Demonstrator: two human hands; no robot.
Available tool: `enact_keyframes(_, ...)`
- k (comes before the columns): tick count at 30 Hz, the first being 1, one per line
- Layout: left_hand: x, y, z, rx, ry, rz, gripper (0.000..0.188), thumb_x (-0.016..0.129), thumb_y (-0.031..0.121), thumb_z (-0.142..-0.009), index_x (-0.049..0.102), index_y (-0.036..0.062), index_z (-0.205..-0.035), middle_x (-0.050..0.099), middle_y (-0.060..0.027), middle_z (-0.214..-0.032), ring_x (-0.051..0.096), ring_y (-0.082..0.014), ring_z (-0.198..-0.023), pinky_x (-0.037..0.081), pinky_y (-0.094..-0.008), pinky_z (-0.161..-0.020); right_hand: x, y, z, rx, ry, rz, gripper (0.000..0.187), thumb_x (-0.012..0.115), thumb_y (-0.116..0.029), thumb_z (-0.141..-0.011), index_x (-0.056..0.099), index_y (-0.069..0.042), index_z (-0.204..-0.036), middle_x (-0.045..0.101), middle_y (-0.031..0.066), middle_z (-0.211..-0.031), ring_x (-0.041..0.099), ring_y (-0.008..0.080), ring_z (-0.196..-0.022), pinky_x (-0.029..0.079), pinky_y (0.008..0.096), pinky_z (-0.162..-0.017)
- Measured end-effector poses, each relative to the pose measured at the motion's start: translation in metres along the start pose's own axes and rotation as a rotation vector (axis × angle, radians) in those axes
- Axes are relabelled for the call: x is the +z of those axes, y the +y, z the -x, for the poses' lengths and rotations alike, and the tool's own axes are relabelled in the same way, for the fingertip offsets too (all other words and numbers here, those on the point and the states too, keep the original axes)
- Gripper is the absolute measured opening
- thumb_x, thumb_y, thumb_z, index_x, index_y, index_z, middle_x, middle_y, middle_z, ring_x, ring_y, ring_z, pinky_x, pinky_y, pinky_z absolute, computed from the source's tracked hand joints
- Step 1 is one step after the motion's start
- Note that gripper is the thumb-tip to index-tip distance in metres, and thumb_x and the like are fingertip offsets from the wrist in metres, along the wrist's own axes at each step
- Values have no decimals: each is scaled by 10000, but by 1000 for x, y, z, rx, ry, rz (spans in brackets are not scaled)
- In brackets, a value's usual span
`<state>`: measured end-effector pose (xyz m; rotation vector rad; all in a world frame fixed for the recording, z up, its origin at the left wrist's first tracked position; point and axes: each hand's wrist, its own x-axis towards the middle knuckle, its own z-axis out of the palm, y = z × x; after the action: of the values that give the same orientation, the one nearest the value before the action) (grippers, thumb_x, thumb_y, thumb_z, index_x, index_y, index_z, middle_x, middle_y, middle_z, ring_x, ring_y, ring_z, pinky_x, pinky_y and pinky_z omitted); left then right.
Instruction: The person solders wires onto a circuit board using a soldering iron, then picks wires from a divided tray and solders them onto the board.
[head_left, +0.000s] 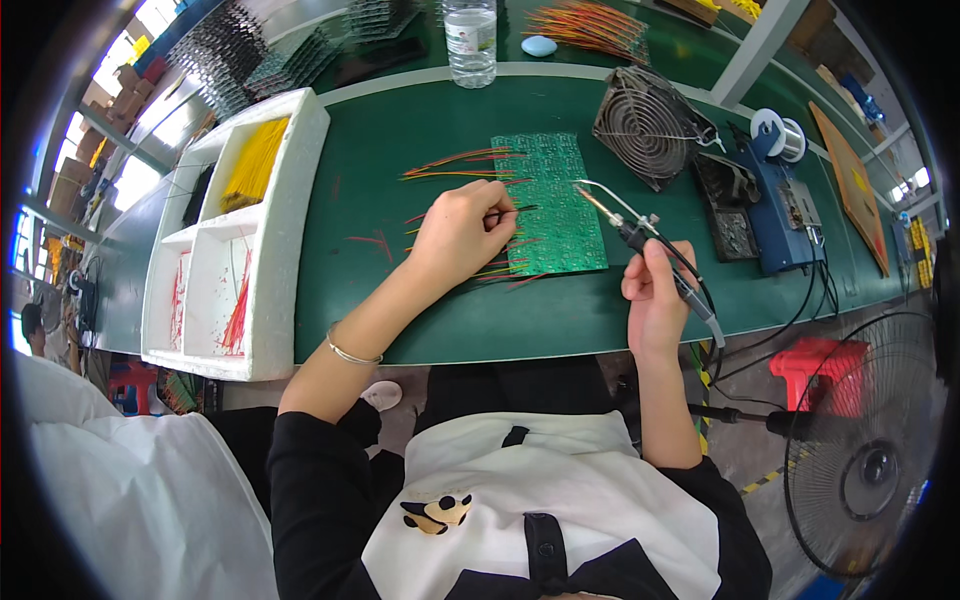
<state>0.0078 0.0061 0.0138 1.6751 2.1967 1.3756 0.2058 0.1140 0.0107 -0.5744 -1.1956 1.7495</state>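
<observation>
Green bench top (400,325) supports the circuit board (565,235), left of the bench fan (645,130). Left hand (462,232) pinches a dark wire (527,209) over it; right hand (660,290), well apart, grips the soldering iron (633,237).

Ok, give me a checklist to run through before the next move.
1. Soldering iron gripped: ok, in the right hand, its tip near the green circuit board.
2. Wire in place: ok, the left hand appears to pinch a dark wire over the board.
3. Table tidy: not ok, loose red wires lie left of the board.
4. Water bottle away from the iron: ok, standing beyond the board.
5. Tip hot: cannot tell.
</observation>
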Motion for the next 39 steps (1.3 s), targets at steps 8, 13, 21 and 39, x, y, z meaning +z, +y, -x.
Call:
enact_keyframes(8,-6,4,1,45,-12,-76,64,601,62,-740,570,8,-756,592,-109,-737,599,-252,-628,489,-331,-578,-19,-2,-2,-53,113,-24,146,568,-144,-877,460,-90,-795,508,26,-616,418,55,-467,316,183,-416)
enact_keyframes(13,-45,4,10,-26,-37,-345,140,590,180,-796,580,43,-765,597,-79,-702,594,-272,-644,464,-355,-559,-23,-2,-1,-50,85,-41,124,526,-150,-902,494,-102,-792,520,7,-645,406,39,-488,305,185,-450)
enact_keyframes(21,-39,58,69,-81,102,-368,262,694,268,-730,532,73,-795,563,-59,-709,572,-246,-584,442,-343,-518,-22,-5,3,-86,108,-6,120,520,-148,-905,480,-99,-803,506,3,-642,407,38,-489,311,180,-450)
enact_keyframes(39,9,58,42,-88,82,-389,250,680,199,-734,490,71,-834,564,-56,-718,584,-261,-624,441,-364,-517,-20,-8,0,-48,86,-87,127,560,-123,-881,471,-91,-796,489,11,-599,403,55,-466,317,185,-433)
